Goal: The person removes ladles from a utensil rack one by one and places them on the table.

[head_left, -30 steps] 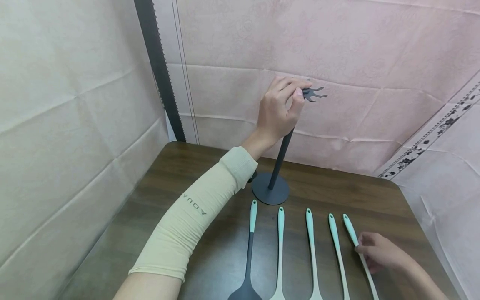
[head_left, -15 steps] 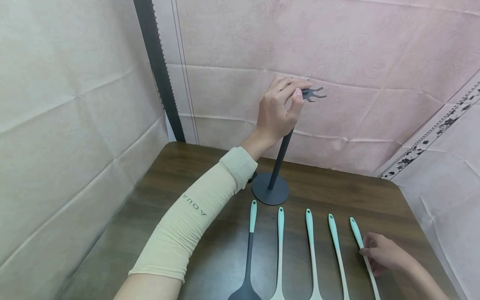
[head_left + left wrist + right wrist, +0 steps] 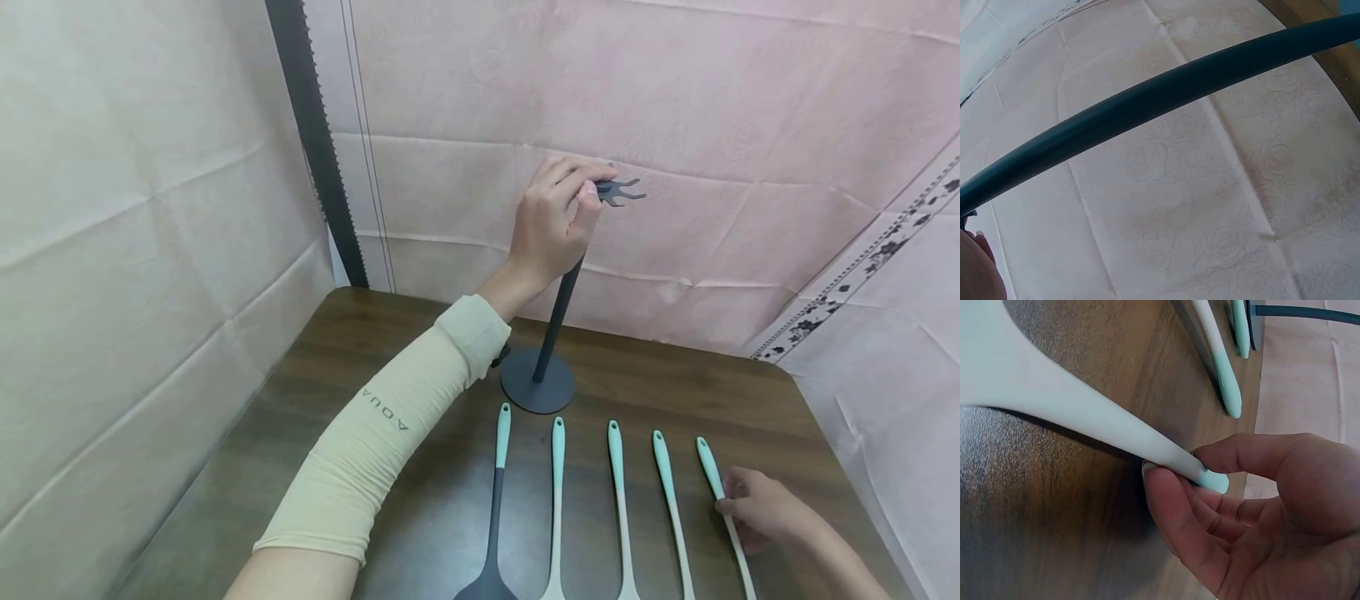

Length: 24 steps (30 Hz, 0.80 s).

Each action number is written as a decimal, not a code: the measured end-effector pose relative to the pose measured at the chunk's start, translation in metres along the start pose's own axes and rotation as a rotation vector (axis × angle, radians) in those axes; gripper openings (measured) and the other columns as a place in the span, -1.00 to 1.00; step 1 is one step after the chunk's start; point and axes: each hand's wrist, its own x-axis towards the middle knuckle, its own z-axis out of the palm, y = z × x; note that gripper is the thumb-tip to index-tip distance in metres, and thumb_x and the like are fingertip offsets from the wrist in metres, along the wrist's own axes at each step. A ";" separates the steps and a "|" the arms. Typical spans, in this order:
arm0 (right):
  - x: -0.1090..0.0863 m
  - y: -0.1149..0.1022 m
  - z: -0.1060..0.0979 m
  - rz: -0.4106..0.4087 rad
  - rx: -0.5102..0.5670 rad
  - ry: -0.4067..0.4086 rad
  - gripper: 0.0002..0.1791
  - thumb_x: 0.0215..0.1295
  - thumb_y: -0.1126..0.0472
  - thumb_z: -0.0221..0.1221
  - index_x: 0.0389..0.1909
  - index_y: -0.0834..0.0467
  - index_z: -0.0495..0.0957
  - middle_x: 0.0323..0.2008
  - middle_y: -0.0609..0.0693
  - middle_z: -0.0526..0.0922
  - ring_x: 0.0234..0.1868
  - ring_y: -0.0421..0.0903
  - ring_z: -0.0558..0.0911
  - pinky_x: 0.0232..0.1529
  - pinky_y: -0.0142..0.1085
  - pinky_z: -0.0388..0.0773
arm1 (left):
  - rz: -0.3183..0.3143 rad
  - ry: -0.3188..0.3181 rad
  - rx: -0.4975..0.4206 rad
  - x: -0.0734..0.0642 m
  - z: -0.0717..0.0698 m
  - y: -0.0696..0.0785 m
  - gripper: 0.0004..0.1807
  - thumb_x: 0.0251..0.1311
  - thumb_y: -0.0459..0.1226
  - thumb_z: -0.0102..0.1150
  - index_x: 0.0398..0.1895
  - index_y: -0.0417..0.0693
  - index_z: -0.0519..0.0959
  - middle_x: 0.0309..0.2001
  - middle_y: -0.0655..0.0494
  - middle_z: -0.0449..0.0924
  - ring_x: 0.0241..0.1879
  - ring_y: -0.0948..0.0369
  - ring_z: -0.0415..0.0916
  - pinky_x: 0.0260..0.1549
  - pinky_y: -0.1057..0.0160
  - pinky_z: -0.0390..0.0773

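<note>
My left hand (image 3: 551, 217) grips the top of a dark utensil stand (image 3: 557, 321), thumb and fingers at its wavy hook ring (image 3: 621, 192). The stand's pole (image 3: 1147, 100) crosses the left wrist view. At the right of the table, my right hand (image 3: 761, 504) pinches the rightmost kitchen utensil (image 3: 709, 462), which has a mint handle and a white shaft. The right wrist view has thumb and fingertips on either side of this shaft, close to the mint part. Its white end (image 3: 997, 362) widens and is cut off, so its exact kind cannot be told.
Left of the held utensil, a dark-headed utensil (image 3: 491, 533) and several white-shafted ones (image 3: 557, 483) with mint handles lie in a row on the wooden table (image 3: 300, 450). The stand's round base (image 3: 537, 382) is just behind them. Cloth (image 3: 675, 108) hangs behind the table.
My right hand has shifted slightly right, and the handle end of the pinched utensil has swung right, away from its neighbour. My left hand has stayed on the stand.
</note>
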 end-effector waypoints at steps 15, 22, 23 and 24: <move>0.000 -0.001 0.004 0.004 0.012 0.001 -0.80 0.41 0.31 0.22 -0.12 0.31 0.42 -0.32 0.15 0.60 -0.43 0.03 0.71 -0.45 -0.04 0.74 | -0.063 -0.224 -0.031 0.011 -0.011 -0.011 -0.47 0.51 -0.12 -0.26 0.14 -0.03 0.74 0.14 0.12 0.62 0.18 0.20 0.44 0.10 0.36 0.40; 0.004 -0.012 -0.002 -0.037 -0.046 0.012 -0.77 0.44 0.26 0.23 -0.10 0.33 0.44 -0.40 0.12 0.62 -0.49 0.03 0.72 -0.49 -0.07 0.73 | -0.052 -0.182 0.007 0.008 -0.019 -0.013 -0.52 0.60 -0.11 -0.18 0.28 -0.01 0.68 0.25 0.08 0.57 0.21 0.21 0.45 0.05 0.37 0.45; 0.005 -0.013 -0.004 -0.041 -0.051 0.011 -0.75 0.46 0.24 0.23 -0.09 0.34 0.45 -0.40 0.12 0.62 -0.48 0.02 0.72 -0.50 -0.06 0.73 | -0.050 -0.180 0.008 0.008 -0.020 -0.013 -0.51 0.61 -0.10 -0.17 0.35 -0.01 0.64 0.29 0.07 0.55 0.23 0.23 0.45 0.07 0.37 0.45; 0.004 -0.015 -0.007 -0.045 -0.053 0.007 -0.72 0.47 0.21 0.24 -0.06 0.34 0.44 -0.39 0.12 0.63 -0.48 0.03 0.72 -0.49 -0.06 0.73 | -0.044 -0.179 0.007 0.009 -0.022 -0.012 -0.50 0.61 -0.10 -0.15 0.43 0.00 0.57 0.34 0.07 0.52 0.27 0.25 0.44 0.12 0.37 0.44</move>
